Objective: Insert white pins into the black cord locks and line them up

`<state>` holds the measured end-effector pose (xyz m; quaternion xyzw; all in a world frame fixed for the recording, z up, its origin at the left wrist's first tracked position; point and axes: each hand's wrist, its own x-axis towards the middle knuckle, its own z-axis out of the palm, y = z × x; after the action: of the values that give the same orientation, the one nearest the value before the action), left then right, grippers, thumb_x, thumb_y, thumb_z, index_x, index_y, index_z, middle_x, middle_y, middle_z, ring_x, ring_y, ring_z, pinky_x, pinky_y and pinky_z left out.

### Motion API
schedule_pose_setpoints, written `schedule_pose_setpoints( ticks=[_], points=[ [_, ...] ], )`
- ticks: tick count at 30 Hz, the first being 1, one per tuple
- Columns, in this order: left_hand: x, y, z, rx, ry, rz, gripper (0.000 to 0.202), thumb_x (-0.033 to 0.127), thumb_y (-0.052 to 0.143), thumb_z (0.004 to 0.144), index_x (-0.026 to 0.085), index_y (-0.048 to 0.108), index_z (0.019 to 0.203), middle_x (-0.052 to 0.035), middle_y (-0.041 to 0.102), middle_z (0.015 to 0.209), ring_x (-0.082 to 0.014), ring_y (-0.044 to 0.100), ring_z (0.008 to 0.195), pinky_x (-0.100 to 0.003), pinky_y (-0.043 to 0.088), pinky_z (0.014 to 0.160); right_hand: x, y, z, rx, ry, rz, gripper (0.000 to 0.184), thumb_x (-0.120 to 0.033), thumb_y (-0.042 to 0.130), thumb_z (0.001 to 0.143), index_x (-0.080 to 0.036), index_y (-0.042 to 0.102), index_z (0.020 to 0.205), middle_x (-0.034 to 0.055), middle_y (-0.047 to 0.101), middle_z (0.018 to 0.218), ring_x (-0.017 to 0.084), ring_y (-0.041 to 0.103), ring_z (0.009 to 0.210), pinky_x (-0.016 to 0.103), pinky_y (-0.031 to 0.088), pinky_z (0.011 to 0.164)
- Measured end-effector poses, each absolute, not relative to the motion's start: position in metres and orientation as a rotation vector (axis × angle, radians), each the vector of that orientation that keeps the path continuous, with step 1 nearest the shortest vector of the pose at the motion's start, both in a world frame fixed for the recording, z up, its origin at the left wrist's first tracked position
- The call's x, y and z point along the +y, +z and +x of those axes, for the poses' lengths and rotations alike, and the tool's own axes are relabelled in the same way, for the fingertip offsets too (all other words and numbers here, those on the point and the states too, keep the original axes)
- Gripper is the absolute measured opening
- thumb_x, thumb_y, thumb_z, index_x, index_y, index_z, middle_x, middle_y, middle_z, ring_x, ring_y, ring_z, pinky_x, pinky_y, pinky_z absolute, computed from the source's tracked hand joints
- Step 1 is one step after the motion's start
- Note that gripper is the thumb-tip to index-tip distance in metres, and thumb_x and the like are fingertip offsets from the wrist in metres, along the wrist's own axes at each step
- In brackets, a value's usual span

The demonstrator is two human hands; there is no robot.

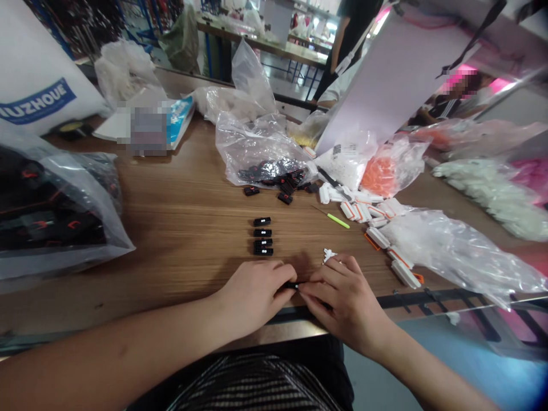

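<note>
Close to the table's front edge, my left hand [261,288] is closed on a small black plastic block [291,285], mostly hidden by the fingers. My right hand [342,297] meets it from the other side, its thumb and index finger pinched at the block's end. A tiny white piece [296,286] shows at those fingertips. Just beyond the right hand lies a little heap of small white plastic pieces [329,254], partly covered by the fingers. Ahead of my left hand, several black blocks with white marks [262,233] lie in a column on the wooden table [184,217].
A clear bag [261,142] spills black blocks ahead. A yellow-green-handled pick [338,220] lies near white-and-orange parts [363,211] and a long clear bag [462,245] on the right. At left sits a large bag of black parts [55,211]. Other people are in the background.
</note>
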<state>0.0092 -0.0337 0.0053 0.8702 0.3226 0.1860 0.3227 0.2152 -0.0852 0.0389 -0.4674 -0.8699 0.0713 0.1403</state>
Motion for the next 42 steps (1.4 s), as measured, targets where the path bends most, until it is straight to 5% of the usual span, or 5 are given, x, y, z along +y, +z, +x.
schedule_pose_setpoints(
  ticks=[12,17,28,32,42],
  points=[
    [-0.033,0.003,0.007,0.814,0.494,2.320,0.003,0.019,0.059,0.092,0.019,0.062,0.091,0.0000,0.064,0.082,-0.0176,0.062,0.074,-0.031,0.049,0.068,-0.077,0.031,0.217,-2.449,0.280,-1.354,0.012,-0.018,0.060,0.089,-0.022,0.070,0.095,0.0003,0.070,0.077,0.018,0.061,0.076,0.039,0.035,0.087],
    [-0.041,0.009,0.007,0.829,0.584,2.448,0.013,0.025,0.051,0.098,0.018,0.062,0.099,-0.0048,0.063,0.101,-0.0193,0.063,0.086,-0.032,0.051,0.072,-0.052,0.032,0.228,-2.459,0.269,-1.429,0.009,-0.022,0.061,0.088,-0.021,0.070,0.085,0.0004,0.071,0.074,0.018,0.062,0.073,0.038,0.036,0.083],
    [-0.042,0.012,0.006,0.642,0.496,2.612,0.016,0.027,0.055,0.096,0.020,0.065,0.086,-0.0001,0.065,0.084,-0.0173,0.061,0.072,-0.030,0.044,0.061,0.032,0.033,0.203,-2.401,0.265,-1.566,0.010,-0.023,0.065,0.083,-0.021,0.074,0.085,0.0001,0.073,0.074,0.018,0.066,0.071,0.040,0.042,0.084],
    [-0.041,0.010,0.006,0.631,0.487,2.610,0.019,0.027,0.052,0.097,0.019,0.065,0.086,-0.0006,0.064,0.083,-0.0171,0.062,0.072,-0.032,0.046,0.064,0.049,0.037,0.208,-2.280,0.493,-1.585,0.023,-0.028,0.061,0.086,-0.018,0.074,0.102,0.0023,0.075,0.080,0.016,0.067,0.070,0.031,0.050,0.072],
    [-0.039,0.008,0.007,0.672,0.410,2.570,0.018,0.028,0.053,0.097,0.019,0.066,0.087,-0.0017,0.065,0.086,-0.0192,0.063,0.074,-0.034,0.050,0.067,0.091,0.030,0.212,-2.328,0.180,-1.715,0.019,-0.025,0.063,0.080,-0.018,0.074,0.094,0.0055,0.073,0.087,0.017,0.062,0.070,0.030,0.043,0.065]
  ],
)
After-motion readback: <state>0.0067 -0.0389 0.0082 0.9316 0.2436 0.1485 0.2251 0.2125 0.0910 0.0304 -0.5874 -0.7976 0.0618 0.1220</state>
